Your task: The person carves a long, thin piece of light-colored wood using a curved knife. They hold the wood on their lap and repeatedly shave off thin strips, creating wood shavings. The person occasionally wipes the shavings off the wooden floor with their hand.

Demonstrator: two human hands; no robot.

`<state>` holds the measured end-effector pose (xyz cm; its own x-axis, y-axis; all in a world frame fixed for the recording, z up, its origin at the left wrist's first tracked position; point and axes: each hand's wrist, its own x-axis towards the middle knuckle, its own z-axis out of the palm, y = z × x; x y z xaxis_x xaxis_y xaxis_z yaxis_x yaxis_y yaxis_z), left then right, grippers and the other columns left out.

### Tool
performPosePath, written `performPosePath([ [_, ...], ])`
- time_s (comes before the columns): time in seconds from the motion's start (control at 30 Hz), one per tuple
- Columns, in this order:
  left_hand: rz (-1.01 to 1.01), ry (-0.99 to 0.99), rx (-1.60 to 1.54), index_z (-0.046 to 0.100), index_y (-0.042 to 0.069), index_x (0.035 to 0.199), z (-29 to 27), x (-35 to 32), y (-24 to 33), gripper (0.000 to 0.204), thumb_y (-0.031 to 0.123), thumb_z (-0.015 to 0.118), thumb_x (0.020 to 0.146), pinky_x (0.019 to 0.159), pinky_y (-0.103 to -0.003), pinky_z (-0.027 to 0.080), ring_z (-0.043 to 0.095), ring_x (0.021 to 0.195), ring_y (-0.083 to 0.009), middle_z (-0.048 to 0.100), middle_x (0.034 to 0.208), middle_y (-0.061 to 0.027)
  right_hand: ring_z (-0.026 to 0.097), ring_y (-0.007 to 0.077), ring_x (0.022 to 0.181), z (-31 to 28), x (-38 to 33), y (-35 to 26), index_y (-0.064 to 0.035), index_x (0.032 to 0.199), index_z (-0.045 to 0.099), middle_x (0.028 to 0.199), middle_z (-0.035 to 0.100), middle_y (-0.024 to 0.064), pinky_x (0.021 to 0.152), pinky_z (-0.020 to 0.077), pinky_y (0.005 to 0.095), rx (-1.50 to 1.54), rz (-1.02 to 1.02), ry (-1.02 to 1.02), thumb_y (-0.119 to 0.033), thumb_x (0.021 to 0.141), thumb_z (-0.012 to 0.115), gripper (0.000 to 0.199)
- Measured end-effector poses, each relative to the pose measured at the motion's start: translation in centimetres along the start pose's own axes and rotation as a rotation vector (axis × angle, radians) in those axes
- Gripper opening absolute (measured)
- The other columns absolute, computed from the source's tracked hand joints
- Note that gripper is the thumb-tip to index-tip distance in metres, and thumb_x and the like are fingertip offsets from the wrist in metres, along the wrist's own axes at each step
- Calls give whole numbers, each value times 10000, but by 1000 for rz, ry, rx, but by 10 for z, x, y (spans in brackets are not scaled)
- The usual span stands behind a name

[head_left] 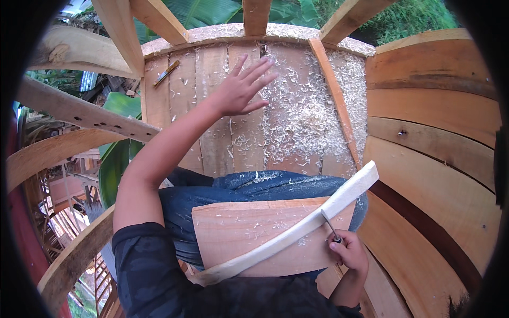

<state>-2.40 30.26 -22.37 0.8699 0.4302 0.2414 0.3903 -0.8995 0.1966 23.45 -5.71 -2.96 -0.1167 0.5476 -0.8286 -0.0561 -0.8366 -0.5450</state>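
Observation:
My left hand (244,91) is stretched out over the plank floor, fingers spread and holding nothing. In my right hand (351,254), low on the right, a small hand tool (328,222) with a dark handle and thin metal blade is gripped. Its tip touches or lies just over a pale, curved wooden strip (297,228). The strip runs diagonally across a flat board (233,222) that rests on my lap, its upper end reaching past the board's right corner. Near the floor's left side lies a small yellowish-and-dark tool or brush (166,73).
Curly wood shavings (313,119) cover much of the plank floor (212,132). An orange-brown stick (335,95) lies across them. Planked wall (429,116) curves up on the right; open wooden ribs (79,106) stand at the left, with green leaves (207,13) beyond.

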Motion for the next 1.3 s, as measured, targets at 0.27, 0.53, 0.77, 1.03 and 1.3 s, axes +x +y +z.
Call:
performPosePath([
  [0.27,42,-382,34,242,205,1533,17,-78,12,771,675,321,927,1191,-543,2,136,1486,-263,197,1593,-118,430,40,395,0,0,3,-18,821,581,539,485,-34,366,325,208,-39,-26,11,-270,902,657,275],
  [0.53,-174,-160,164,247,215,1529,28,10,1,695,604,345,962,1186,-551,60,143,1482,-293,195,1590,-136,439,39,391,2,-1,-3,-16,816,590,551,490,-35,360,337,205,-56,-24,33,-252,896,657,258],
  [0.77,286,-253,-127,271,206,1521,1,-15,13,685,566,421,957,1196,-533,50,188,1472,-286,248,1577,-111,452,38,405,2,-1,-3,-14,826,590,558,491,-38,370,355,204,-40,4,28,-239,898,649,244],
  [1.03,210,-321,-4,283,228,1520,34,-40,8,628,558,310,987,1191,-543,-11,148,1484,-258,251,1582,-72,448,38,407,1,0,-1,-11,836,589,565,496,-36,374,348,204,-54,-23,1,-226,901,645,231],
  [1.3,368,-260,-179,312,240,1506,20,-29,39,595,521,371,985,1194,-549,46,205,1470,-259,283,1570,-64,454,37,406,1,0,3,-16,844,591,567,499,-37,367,351,204,-46,-60,10,-251,903,656,251],
])
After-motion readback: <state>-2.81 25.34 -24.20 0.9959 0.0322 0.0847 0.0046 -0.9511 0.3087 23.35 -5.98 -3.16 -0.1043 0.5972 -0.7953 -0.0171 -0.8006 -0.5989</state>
